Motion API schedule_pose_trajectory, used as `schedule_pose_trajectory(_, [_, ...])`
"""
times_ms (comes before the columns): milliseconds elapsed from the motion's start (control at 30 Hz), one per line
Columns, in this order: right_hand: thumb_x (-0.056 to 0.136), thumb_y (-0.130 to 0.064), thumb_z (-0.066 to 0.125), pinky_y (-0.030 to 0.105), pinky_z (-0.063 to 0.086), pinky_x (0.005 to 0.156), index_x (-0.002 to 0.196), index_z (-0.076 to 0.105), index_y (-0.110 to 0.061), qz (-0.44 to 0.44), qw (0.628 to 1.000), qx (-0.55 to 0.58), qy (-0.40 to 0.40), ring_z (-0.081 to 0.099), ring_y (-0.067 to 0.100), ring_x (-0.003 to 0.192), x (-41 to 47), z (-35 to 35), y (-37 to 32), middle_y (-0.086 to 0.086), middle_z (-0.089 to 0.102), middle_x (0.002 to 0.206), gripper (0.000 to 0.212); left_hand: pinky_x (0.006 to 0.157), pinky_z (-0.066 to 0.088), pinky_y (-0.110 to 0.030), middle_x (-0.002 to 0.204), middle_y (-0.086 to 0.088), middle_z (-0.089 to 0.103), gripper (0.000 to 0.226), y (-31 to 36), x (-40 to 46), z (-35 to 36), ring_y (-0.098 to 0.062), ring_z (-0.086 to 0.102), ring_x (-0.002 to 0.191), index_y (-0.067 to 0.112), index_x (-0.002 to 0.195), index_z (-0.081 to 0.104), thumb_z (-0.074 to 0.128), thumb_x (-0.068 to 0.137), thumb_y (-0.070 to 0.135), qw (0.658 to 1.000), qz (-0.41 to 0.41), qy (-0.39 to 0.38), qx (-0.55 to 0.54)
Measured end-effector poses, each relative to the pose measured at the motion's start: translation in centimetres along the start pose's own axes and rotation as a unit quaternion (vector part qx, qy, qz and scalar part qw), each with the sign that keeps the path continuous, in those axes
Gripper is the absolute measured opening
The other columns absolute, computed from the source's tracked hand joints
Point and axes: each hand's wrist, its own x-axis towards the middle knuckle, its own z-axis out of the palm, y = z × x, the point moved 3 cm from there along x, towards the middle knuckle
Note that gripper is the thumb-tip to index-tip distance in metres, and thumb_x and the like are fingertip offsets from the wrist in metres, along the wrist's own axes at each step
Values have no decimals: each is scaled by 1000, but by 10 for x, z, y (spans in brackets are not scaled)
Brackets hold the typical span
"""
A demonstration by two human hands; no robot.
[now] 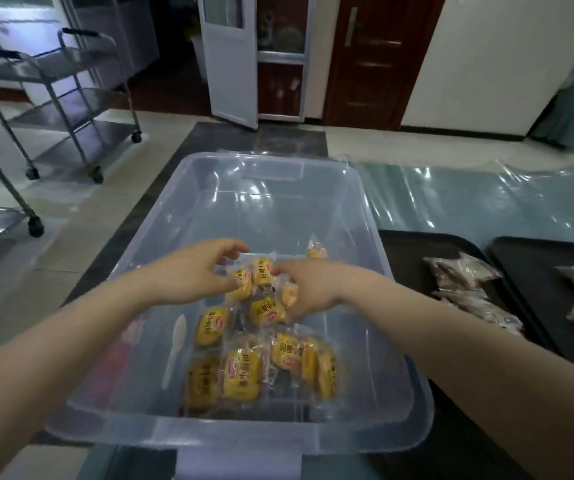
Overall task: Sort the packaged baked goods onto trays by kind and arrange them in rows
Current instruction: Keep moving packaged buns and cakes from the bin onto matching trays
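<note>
Hands (192, 271) (308, 289) each pinch yellow bread packets (244, 280) inside clear bin (396, 323).

**A Bright Room With Shiny Carts**

The floor (81, 216) has pale tiles with a dark strip down the middle. Two metal carts (67, 98) on little wheels stand at the left. At the back a white door (230, 60) hangs open beside a dark brown door (375, 60). The wall (500, 64) on the right is white.
</note>
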Motion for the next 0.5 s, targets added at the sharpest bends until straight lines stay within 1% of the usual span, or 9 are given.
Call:
schedule_pose_trajectory(33, [76,-29,79,37,46,94,150,22,-21,9,996,-66,-61,51,26,120,8,15,-1,7,43,145,94,91,34,-20,141,7,45,62,-3,4,8,-9,45,124,29,140,36,65,85,33,1000,4,-6,24])
schedule_pose_trajectory(67, [77,-25,78,39,48,90,153,14,-22,19,985,-125,-116,52,28,116,16,31,-1,10,42,146,99,91,33,-20,144,6,43,66,-6,7,16,-10,44,126,29,142,33,66,85,33,999,10,-15,49])
schedule_pose_trajectory(133, [82,-14,70,39,50,78,153,-2,-28,25,963,-205,-171,53,31,111,26,61,1,17,37,147,102,95,34,-24,148,4,37,75,-11,12,27,-15,43,128,29,145,27,68,83,32,995,21,-26,94])
schedule_pose_trajectory(200, [81,-7,69,44,51,81,148,-14,-39,21,960,-219,-174,44,41,123,31,88,5,22,11,156,111,99,36,-29,152,1,31,81,-17,14,34,-19,40,131,30,148,19,67,84,31,988,20,-44,146])
schedule_pose_trajectory(267, [73,-5,77,57,43,95,143,-20,-47,16,958,-217,-187,21,51,136,35,111,9,18,-17,156,126,100,38,-33,155,-1,25,85,-24,16,42,-23,39,132,30,150,12,65,83,28,979,9,-85,186])
schedule_pose_trajectory(300, [68,-7,81,63,37,100,140,-25,-48,7,953,-229,-197,10,54,138,38,122,12,16,-25,154,134,99,40,-34,154,-1,26,86,-26,17,45,-24,40,131,30,150,11,65,83,27,975,6,-102,197])
schedule_pose_trajectory(367, [63,-18,87,68,29,104,135,-33,-46,-16,939,-280,-199,-1,57,137,45,139,18,16,-27,153,143,98,43,-37,151,-3,31,85,-29,18,48,-25,43,128,30,149,13,65,82,28,972,6,-119,202])
schedule_pose_trajectory(433, [72,-25,81,70,31,101,133,-38,-44,-40,928,-322,-182,-2,56,138,53,148,22,15,-21,156,135,97,44,-39,147,-4,37,83,-30,20,49,-26,45,125,28,148,17,66,81,30,973,4,-130,191])
schedule_pose_trajectory(500, [75,-21,79,73,35,94,126,-43,-50,-32,939,-304,-160,-5,54,138,59,146,22,12,-26,155,135,97,44,-38,145,-5,39,85,-30,20,50,-26,45,123,28,148,16,68,81,33,973,4,-139,183])
